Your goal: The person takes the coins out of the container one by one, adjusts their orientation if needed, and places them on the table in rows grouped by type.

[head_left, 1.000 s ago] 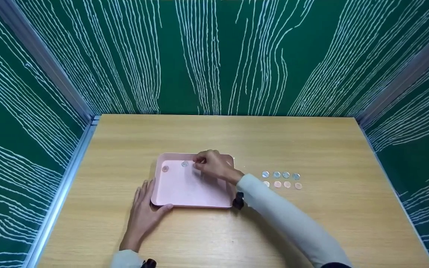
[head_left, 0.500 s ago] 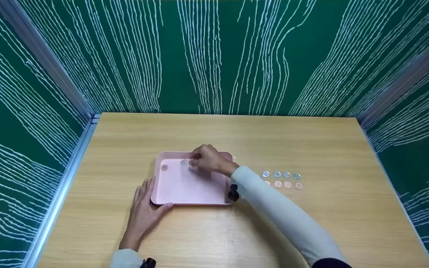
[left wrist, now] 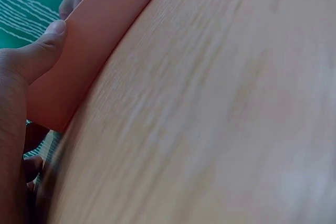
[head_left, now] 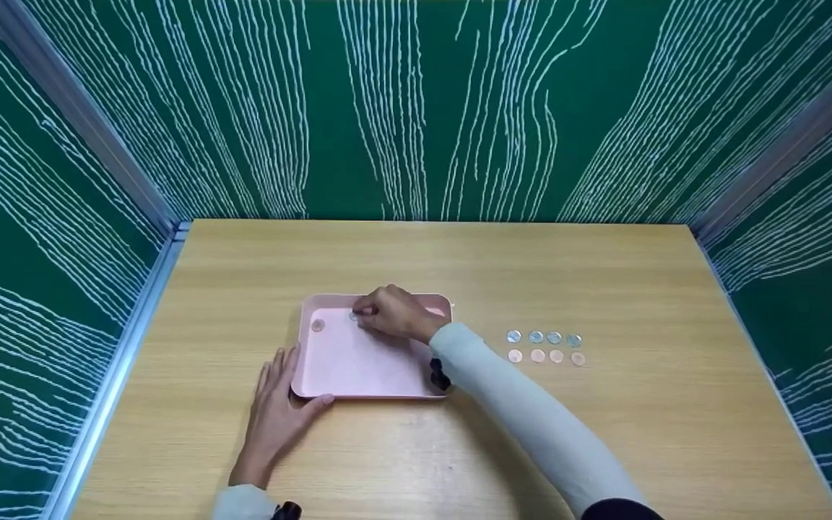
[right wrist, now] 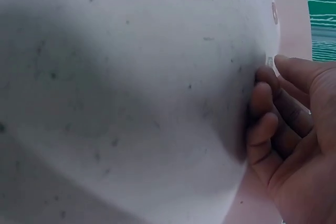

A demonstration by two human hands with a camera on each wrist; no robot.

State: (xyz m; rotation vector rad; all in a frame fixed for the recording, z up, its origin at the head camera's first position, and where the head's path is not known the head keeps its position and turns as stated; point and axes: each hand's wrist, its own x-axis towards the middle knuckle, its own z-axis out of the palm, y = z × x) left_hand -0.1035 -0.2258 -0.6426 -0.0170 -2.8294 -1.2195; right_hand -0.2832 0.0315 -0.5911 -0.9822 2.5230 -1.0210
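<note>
My right hand reaches over a pink tray, its fingers curled and their tips at a silver coin near the back wall. In the right wrist view, that coin shows only partly beside the thumb tip; whether it is pinched cannot be seen. A copper coin lies flat in the tray's back left corner. My left hand rests against the tray's front left corner, fingers straight along the left side. Its thumb touches the top edge of the front wall.
Right of the tray, several silver coins lie in a row on the wooden table. A second row of copper coins lies just in front of them. Green walls with white lines enclose the back and sides.
My right hand has moved left across the tray and now partly covers the silver coin. My left hand, the tray and the coins keep their places.
</note>
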